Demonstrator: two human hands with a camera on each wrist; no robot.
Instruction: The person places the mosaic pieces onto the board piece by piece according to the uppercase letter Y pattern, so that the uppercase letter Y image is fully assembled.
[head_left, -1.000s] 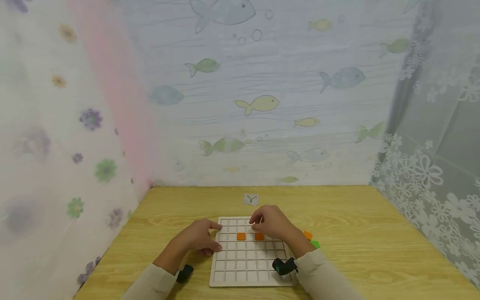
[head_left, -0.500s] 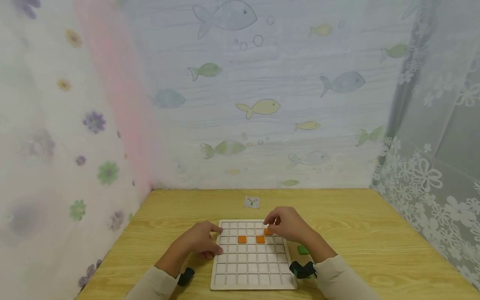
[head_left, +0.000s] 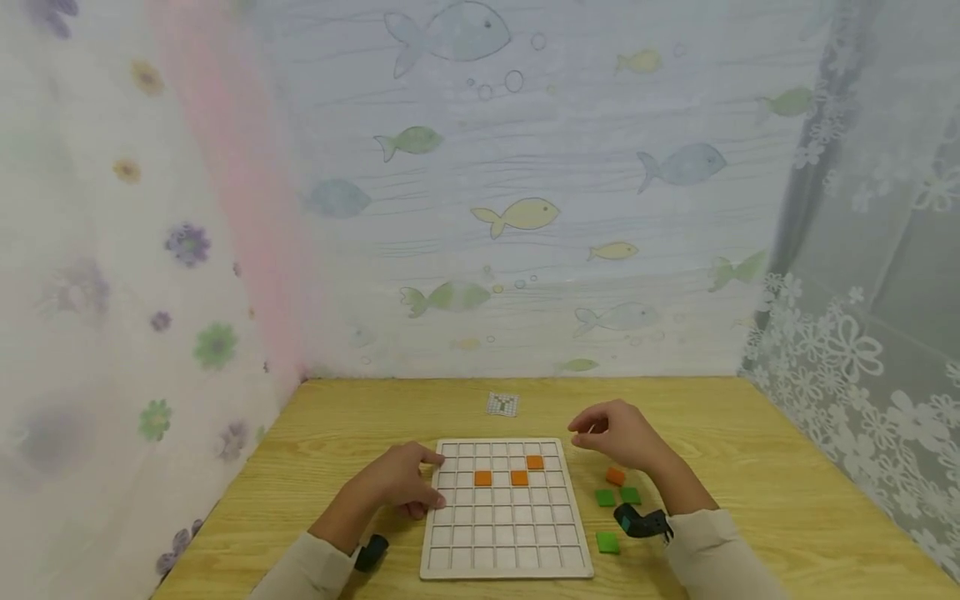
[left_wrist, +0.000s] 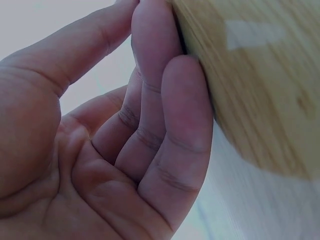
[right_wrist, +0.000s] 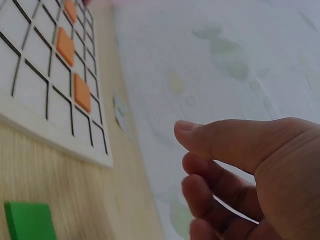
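A white grid board (head_left: 501, 535) lies on the wooden table (head_left: 750, 500). Three orange tiles sit in its far rows: one (head_left: 483, 478), a second (head_left: 519, 477) and a third (head_left: 534, 462). My left hand (head_left: 427, 477) rests against the board's left edge, and in the left wrist view its fingers (left_wrist: 167, 105) press on the wood. My right hand (head_left: 588, 429) hovers just right of the board's far corner, fingers loosely curled and holding nothing. The right wrist view shows the thumb (right_wrist: 215, 140) above the board (right_wrist: 35, 95) and its orange tiles (right_wrist: 81, 92).
Loose tiles lie right of the board: an orange one (head_left: 615, 476) and green ones (head_left: 605, 497), (head_left: 630, 495), (head_left: 607, 542). A small pattern card (head_left: 502, 404) lies beyond the board. Fish-print and floral curtains close in the table on three sides.
My right hand left a third orange tile in the board's far row, then drew back to the right, empty. The left hand has stayed at the board's edge.
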